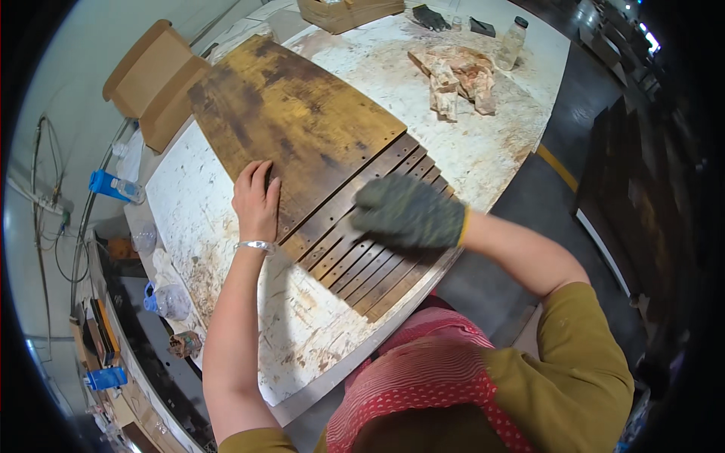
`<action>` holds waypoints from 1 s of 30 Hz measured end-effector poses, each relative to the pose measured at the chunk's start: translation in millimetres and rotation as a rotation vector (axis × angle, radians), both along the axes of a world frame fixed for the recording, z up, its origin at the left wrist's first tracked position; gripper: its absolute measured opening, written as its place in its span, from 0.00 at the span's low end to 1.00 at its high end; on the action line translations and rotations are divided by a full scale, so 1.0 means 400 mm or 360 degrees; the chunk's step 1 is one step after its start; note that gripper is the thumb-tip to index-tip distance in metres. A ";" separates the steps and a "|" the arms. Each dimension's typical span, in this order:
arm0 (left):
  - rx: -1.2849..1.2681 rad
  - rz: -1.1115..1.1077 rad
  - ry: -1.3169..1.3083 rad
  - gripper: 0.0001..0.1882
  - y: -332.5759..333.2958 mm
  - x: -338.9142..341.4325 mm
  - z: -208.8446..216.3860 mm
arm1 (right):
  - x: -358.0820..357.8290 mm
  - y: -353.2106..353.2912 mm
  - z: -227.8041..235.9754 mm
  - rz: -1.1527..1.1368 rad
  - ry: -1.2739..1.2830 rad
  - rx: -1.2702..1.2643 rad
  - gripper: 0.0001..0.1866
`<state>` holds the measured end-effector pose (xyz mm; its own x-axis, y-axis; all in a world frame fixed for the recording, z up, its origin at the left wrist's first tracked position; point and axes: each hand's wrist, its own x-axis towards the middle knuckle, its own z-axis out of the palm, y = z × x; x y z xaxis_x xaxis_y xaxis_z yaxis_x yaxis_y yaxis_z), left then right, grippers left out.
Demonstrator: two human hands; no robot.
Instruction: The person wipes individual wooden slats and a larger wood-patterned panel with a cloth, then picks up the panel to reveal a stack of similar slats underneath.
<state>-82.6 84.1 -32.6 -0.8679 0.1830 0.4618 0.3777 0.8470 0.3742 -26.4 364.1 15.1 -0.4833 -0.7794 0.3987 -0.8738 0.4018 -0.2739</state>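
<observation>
A large brown wooden board with dark mottled stains lies on the white work table. Several narrow wooden strips with small holes lie side by side along its near edge. My bare left hand, with a silver bracelet on the wrist, rests at the board's left edge, fingers apart on the wood. Over the strips is my right hand in a dark grey-green glove, slightly blurred. Its fingers are curled together; whatever they may hold is hidden beneath the glove.
The stained white table has a crumpled, stained cloth and a dark-lidded jar at the far right. A dark glove lies beyond. Open cardboard box stands far left; blue-topped bottle sits below it.
</observation>
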 end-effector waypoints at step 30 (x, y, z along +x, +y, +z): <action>0.0023 0.0013 -0.0071 0.19 0.000 0.000 -0.001 | 0.056 -0.143 -0.031 -0.0257 0.0100 -0.0021 0.12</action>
